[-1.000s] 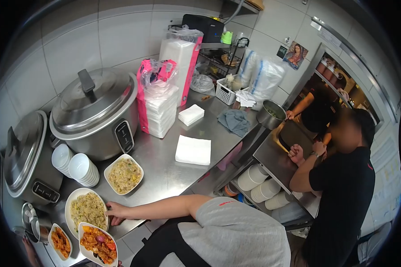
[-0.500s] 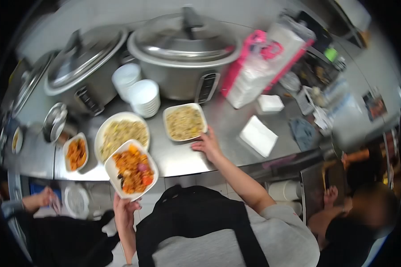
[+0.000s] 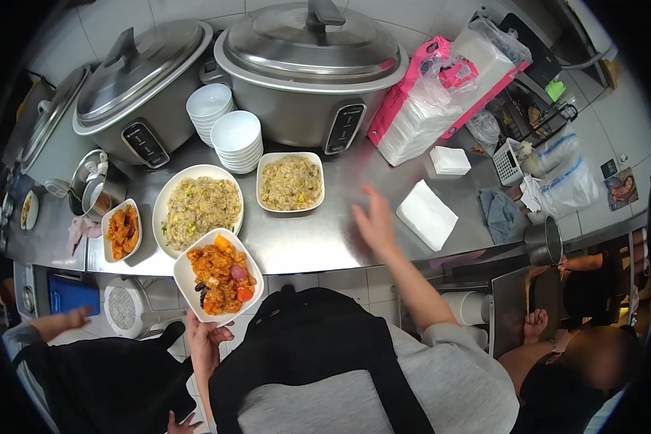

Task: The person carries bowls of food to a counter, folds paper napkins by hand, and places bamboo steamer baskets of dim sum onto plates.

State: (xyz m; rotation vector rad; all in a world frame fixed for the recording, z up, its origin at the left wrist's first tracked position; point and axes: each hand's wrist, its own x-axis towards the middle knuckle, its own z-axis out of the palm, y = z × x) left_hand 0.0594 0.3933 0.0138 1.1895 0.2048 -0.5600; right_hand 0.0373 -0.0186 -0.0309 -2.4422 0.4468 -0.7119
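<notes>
My left hand (image 3: pixel 205 341) grips the lower edge of a white square dish (image 3: pixel 188 289) of saucy orange pieces with peppers and onion. That dish overlaps the front of a round plate (image 3: pixel 168 189) of fried rice in view. Over the steel counter, my right hand (image 3: pixel 375 224) is open with its fingers spread and holds nothing. It is between a square bowl of fried rice (image 3: pixel 291 182) on its left and a stack of white napkins (image 3: pixel 427 215) on its right. A smaller white dish of orange food (image 3: pixel 122 230) sits at the left.
Large rice cookers (image 3: pixel 311 79) line the back, with stacked white bowls (image 3: pixel 236 141) before them. A pink napkin pack (image 3: pixel 427 101) leans at the right, near a grey cloth (image 3: pixel 498 215). One co-worker's hand (image 3: pixel 71 318) is at lower left; another person holds a pot (image 3: pixel 543 242) at right.
My right hand has let go of the square fried rice bowl and moved right and up toward the napkins. The left hand still holds the orange dish. A co-worker's pot has come into view.
</notes>
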